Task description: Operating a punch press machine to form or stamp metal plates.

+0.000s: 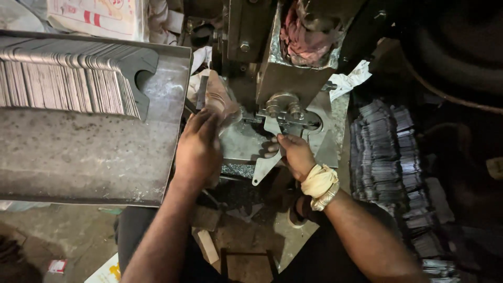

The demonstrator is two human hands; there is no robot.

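The right hand (296,155) is pinching a flat metal blank (266,166), angling up into the press die (285,111), while the left hand's (199,147) fingers are resting curled beside it.

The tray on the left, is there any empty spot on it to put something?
Yes: the tray is bare in front of the row of metal blanks, up to its near rim. It is crowded by the press, where both hands work, and the right side is full of stacked pieces.

Far left, blanks (68,78) stacked in tray (89,157). Centre far, press (272,57) over plate (246,144). Left hand (199,149) beside tray; right hand (296,154) on blade (267,160) under press. Right, pile (387,157) on floor.
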